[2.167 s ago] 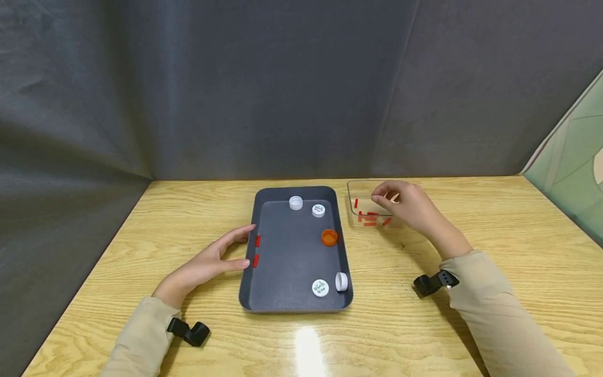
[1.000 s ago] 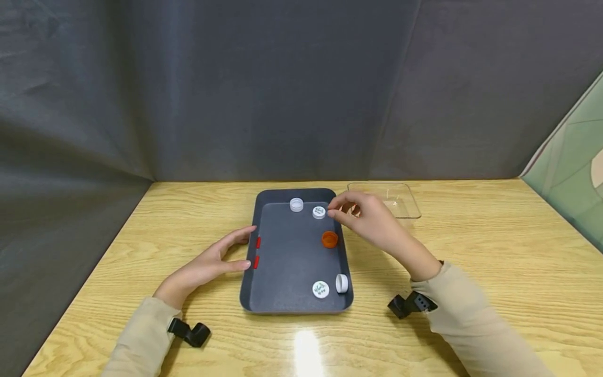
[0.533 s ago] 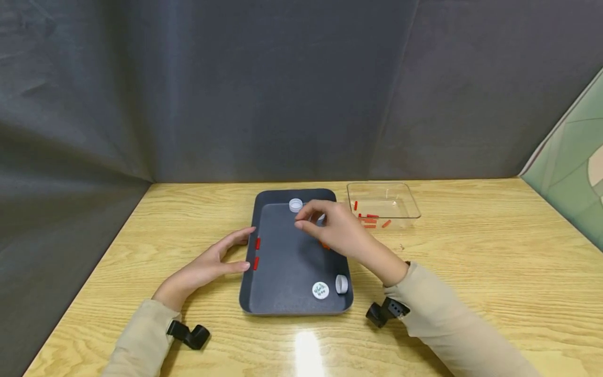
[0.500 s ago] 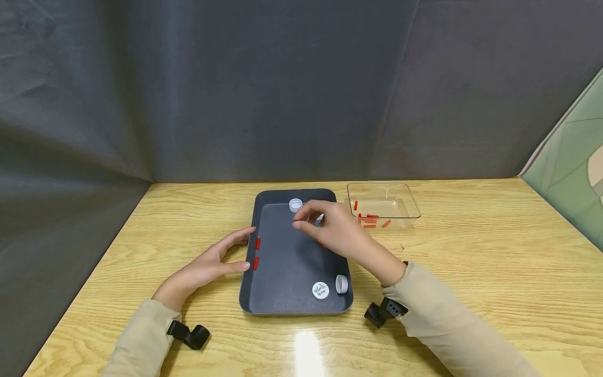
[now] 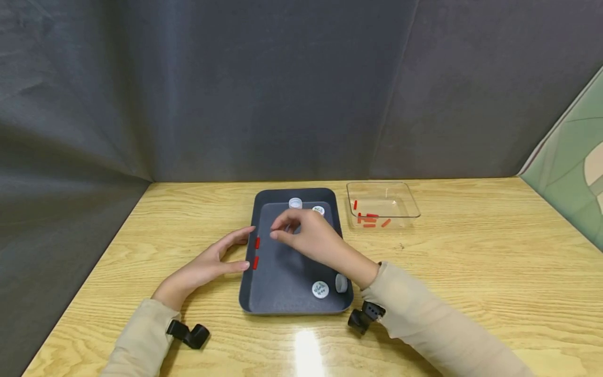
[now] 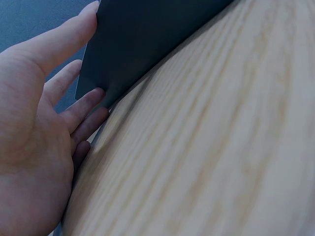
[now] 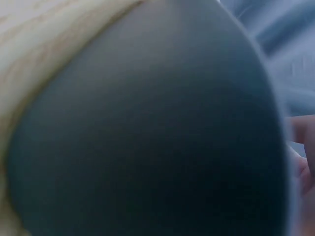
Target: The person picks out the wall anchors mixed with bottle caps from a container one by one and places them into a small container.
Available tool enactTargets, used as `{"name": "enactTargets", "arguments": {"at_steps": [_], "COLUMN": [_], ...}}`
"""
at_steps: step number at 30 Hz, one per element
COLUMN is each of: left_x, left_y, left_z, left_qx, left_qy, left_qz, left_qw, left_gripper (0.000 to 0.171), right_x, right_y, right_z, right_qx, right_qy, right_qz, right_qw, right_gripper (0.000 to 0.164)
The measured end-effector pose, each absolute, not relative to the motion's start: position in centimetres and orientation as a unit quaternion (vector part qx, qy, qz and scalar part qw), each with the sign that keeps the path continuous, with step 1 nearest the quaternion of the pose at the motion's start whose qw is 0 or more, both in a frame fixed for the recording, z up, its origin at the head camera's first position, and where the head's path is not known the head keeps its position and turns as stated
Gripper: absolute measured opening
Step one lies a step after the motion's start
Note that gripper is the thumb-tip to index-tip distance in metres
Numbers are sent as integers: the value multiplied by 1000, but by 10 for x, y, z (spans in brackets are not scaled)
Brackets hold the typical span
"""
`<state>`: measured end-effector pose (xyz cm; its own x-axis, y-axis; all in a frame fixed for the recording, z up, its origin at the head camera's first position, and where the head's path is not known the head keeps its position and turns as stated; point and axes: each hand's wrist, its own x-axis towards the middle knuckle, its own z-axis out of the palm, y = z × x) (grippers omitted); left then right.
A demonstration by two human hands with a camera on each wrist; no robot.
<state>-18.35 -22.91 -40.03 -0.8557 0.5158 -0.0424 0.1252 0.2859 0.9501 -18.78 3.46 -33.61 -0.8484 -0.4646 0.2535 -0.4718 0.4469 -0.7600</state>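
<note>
My left hand (image 5: 207, 262) rests at the left rim of the dark grey tray (image 5: 301, 308), thumb and fingers spread. In the left wrist view its fingertips touch the tray's outer wall (image 6: 123, 49). Just inside that rim lie two short red sticks, an upper red stick (image 5: 257, 242) and a lower red stick (image 5: 256, 263), in a line. Over the middle of the tray hovers my right hand (image 5: 306, 235), thumb and index fingertips brought together. I cannot tell whether something small is pinched there. In the right wrist view only part of that hand (image 7: 307, 162) shows at the edge.
White bottle caps sit in the tray: one at the back (image 5: 295, 203), a printed cap (image 5: 318, 210), another printed cap (image 5: 320, 289), and a cap on its side (image 5: 341, 283). A clear box (image 5: 410, 201) behind right holds several red sticks (image 5: 369, 220).
My right hand has moved left from the clear box, over the right rim, to above the tray's middle, fingertips together. It now hides the orange cap. The left hand has stayed put.
</note>
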Motion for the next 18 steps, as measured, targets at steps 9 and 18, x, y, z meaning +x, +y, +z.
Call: {"name": "enactTargets", "arguments": {"at_steps": [9,18], "left_x": [-183,-183], "left_y": [-229,-230], "left_z": [-400,-402], "left_qx": [209,222], "left_qy": [781,779], "left_qz": [562,562], "left_qw": [173,169], "left_gripper": [74,75], "right_x": [-187,-187], "right_y": [19,5], "right_z": [-344,-351], "right_qx": [252,245], "right_qy": [-862,-877], "right_qz": [436,403], "right_qw": [-51,-90], "right_gripper": [6,9]}}
